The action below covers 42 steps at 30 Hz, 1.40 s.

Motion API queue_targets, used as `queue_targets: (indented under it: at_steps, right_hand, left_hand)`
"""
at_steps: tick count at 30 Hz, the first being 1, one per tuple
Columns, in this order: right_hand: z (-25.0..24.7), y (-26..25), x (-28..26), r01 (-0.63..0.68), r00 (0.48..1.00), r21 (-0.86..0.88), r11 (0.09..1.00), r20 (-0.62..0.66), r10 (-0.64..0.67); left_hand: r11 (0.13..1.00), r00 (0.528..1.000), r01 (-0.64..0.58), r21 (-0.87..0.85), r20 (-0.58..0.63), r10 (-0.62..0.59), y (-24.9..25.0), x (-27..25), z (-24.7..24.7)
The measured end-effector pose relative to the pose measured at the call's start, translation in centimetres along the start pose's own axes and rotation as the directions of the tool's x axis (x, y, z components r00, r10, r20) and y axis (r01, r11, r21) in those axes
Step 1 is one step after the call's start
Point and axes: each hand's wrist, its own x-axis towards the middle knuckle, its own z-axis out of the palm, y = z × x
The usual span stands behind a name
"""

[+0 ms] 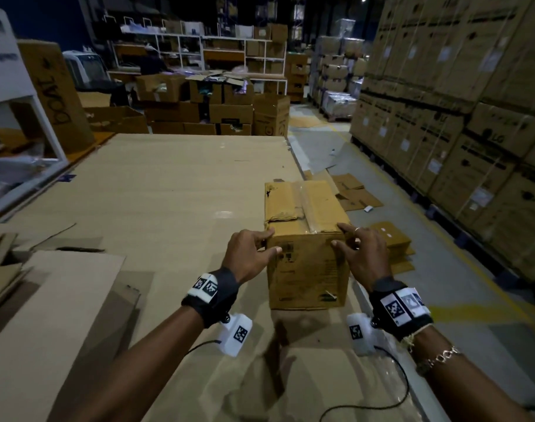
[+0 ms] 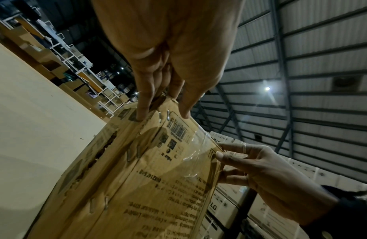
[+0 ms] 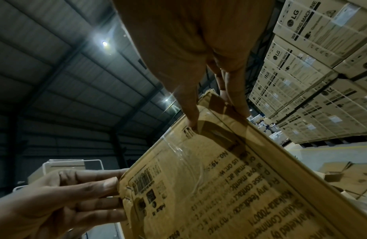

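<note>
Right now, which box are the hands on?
The small taped box on the table, its near corners gripped by left hand and right hand; the stacked boxes stand untouched.

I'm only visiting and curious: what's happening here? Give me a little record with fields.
Place: warehouse, cardboard-covered table
Item: box, tape along its top, at the table's right edge
Left hand: grips the box's near left top corner
Right hand: grips its near right top corner
Nearby: LG cartons stacked at right; flat cardboard at left
</note>
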Motion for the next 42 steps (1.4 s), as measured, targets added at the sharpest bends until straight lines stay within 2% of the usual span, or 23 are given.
queue_targets:
  at_steps: [5,9,15,19,21,25,28,30,31,33,35,36,38,42]
  right_hand:
    - [-2.4,-4.0,-8.5,0.052,0.998,-0.016,0.999,-0.030,-0.052]
    - [-4.3,-6.6,-14.2,0.052,0.998,0.040,0.998,-0.025,-0.051]
    - [-5.7,-9.3,-20.4,0.037,0.999,0.056,0.998,0.000,-0.037]
    - [-5.1,-9.0,-24.1,0.008,1.000,0.111,0.994,0.002,-0.008]
    - [-4.9,-8.5,-25.4,0.022,1.000,0.096,0.995,-0.001,-0.022]
    - [-5.0,-8.0,-26.0,-0.060,0.998,0.220,0.974,0.014,0.058]
    - [-5.6,-7.8,-24.2,-0.124,0.991,0.255,0.959,0.088,0.105]
    - [-5.8,-7.6,-22.5,-0.168,0.978,0.202,0.965,0.159,0.137]
    - [-5.9,-7.6,-21.7,-0.197,0.964,0.172,0.965,0.215,0.158]
    - [-5.6,-7.5,-20.4,-0.306,0.904,0.207,0.929,0.370,0.216]
    - [-5.5,-7.4,-19.7,-0.432,0.825,0.284,0.856,0.509,0.247]
    - [-5.6,-7.4,-19.6,-0.459,0.806,0.316,0.831,0.541,0.240]
    - [-5.8,-7.4,-19.4,-0.465,0.807,0.360,0.809,0.548,0.219]
    - [-5.5,-7.0,-19.5,-0.383,0.861,0.447,0.809,0.489,0.138]
  left_hand:
    - [0.999,1.000,-0.031,-0.039,0.005,0.031,0.7,-8.4,-3.9]
    - [0.998,0.998,-0.059,-0.033,-0.003,0.059,1.6,-13.8,-6.6]
    - [0.996,0.996,-0.085,-0.020,-0.036,0.084,1.8,-19.4,-8.9]
    - [0.997,0.995,-0.072,-0.012,-0.073,0.070,1.1,-22.2,-8.8]
    - [0.997,0.994,-0.070,-0.025,-0.083,0.068,1.0,-23.0,-8.3]
    - [0.997,0.992,-0.063,-0.033,-0.114,0.059,1.6,-23.4,-8.1]
    - [0.999,0.985,-0.029,-0.036,-0.170,0.022,2.0,-21.8,-8.6]
    - [0.999,0.981,0.033,0.028,-0.190,-0.027,2.1,-20.3,-8.8]
    - [0.993,0.983,0.088,0.076,-0.169,-0.074,2.2,-19.6,-8.8]
    - [0.970,0.975,0.220,0.102,-0.044,-0.217,2.0,-18.8,-8.4]
    - [0.939,0.931,0.343,0.007,0.132,-0.341,1.9,-18.6,-7.8]
    - [0.924,0.911,0.379,-0.045,0.191,-0.365,1.9,-18.6,-7.6]
    - [0.909,0.901,0.397,-0.130,0.246,-0.358,2.0,-18.5,-7.6]
    - [0.914,0.913,0.353,-0.199,0.285,-0.291,2.1,-18.6,-8.5]
